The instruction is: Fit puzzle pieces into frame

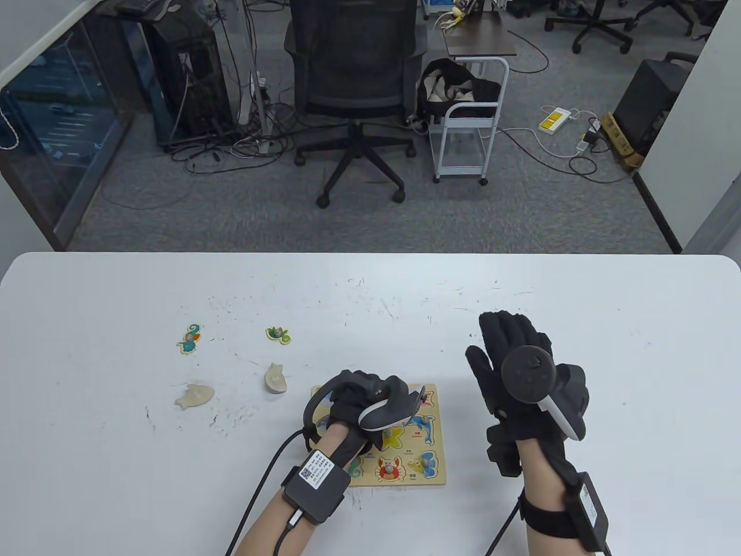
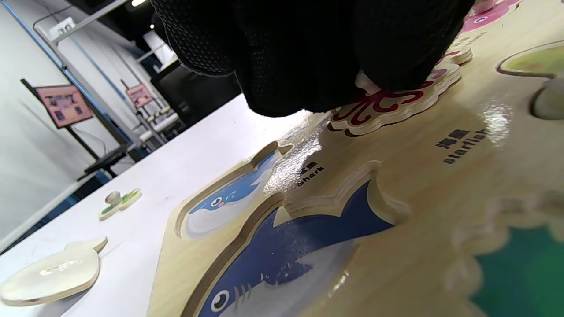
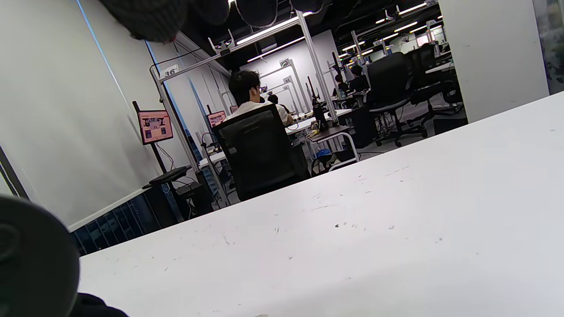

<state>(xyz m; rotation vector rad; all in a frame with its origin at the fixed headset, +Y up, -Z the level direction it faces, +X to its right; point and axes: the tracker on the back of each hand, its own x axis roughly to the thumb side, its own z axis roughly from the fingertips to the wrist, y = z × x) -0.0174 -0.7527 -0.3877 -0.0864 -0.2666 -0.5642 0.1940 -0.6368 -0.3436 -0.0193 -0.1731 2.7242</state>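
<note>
The wooden puzzle frame lies near the table's front edge, with crab, starfish and dolphin pieces seated in it. My left hand curls down over its left part. In the left wrist view its fingers grip a pink-red octopus piece, which lies on the board, slightly raised. Two blue fish-shaped recesses stand bare. My right hand lies open and flat to the right of the frame, holding nothing. Only its fingertips show in the right wrist view.
Loose pieces lie left of the frame: a seahorse, a turtle, and two face-down pieces, one of which is also in the left wrist view. An office chair stands beyond the table.
</note>
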